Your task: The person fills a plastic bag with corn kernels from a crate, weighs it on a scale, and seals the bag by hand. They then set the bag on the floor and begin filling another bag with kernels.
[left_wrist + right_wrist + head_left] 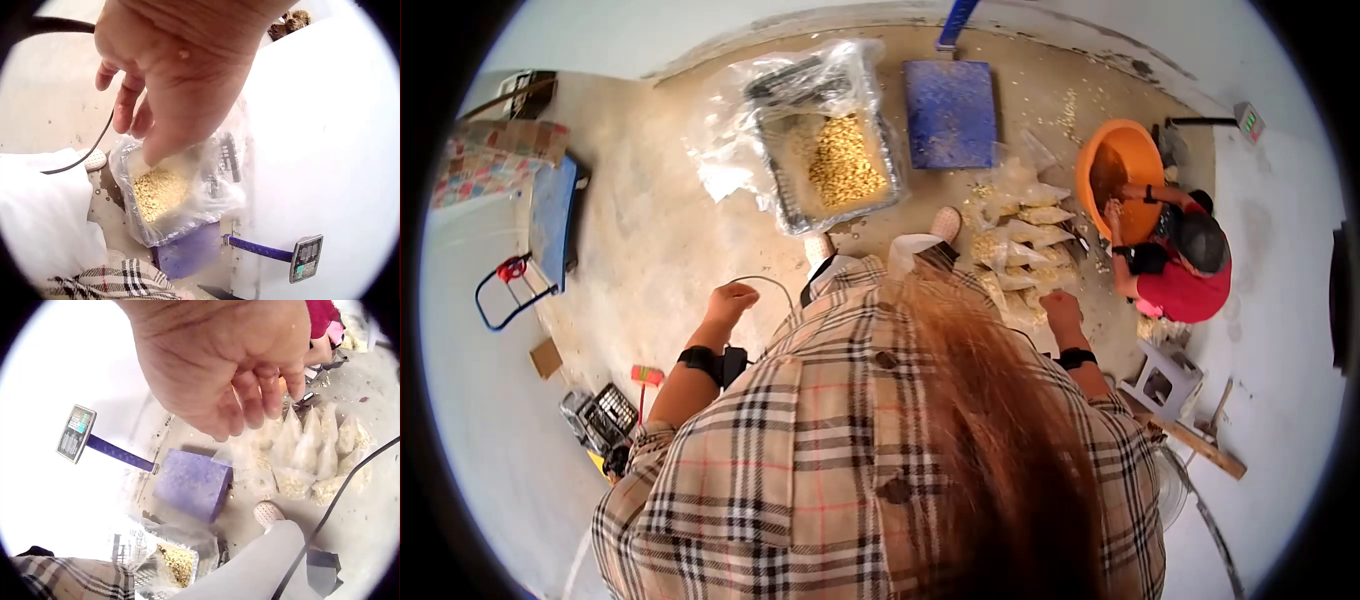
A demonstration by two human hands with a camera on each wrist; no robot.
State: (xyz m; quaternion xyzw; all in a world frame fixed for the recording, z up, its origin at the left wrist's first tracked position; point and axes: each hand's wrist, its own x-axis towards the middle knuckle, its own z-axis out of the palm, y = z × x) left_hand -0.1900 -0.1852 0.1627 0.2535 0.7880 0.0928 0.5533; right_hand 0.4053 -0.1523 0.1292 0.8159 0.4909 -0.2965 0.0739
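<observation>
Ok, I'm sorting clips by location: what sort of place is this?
Probably a food-packing room: a blue platform scale, a plastic-lined crate of yellow pieces, and filled clear bags on the floor.

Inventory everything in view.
Plastic-lined rectangular crate with yellow pieces: one, black, ahead
Flat platform scale: one, blue, right of crate
Clear plastic bags of pieces: several, yellowish, floor right
Round plastic tub: one, orange, far right
Crouching person: one, red-topped, at tub
Flat-decked cart: one, blue, far left
Slim-handled broom: one, red, lower left
Square cardboard piece: one, brown, left
Plastic stool: one, white, lower right
Wooden plank: one, brown, beside stool
Left hand: one, bare, left
Right hand: one, bare, right
</observation>
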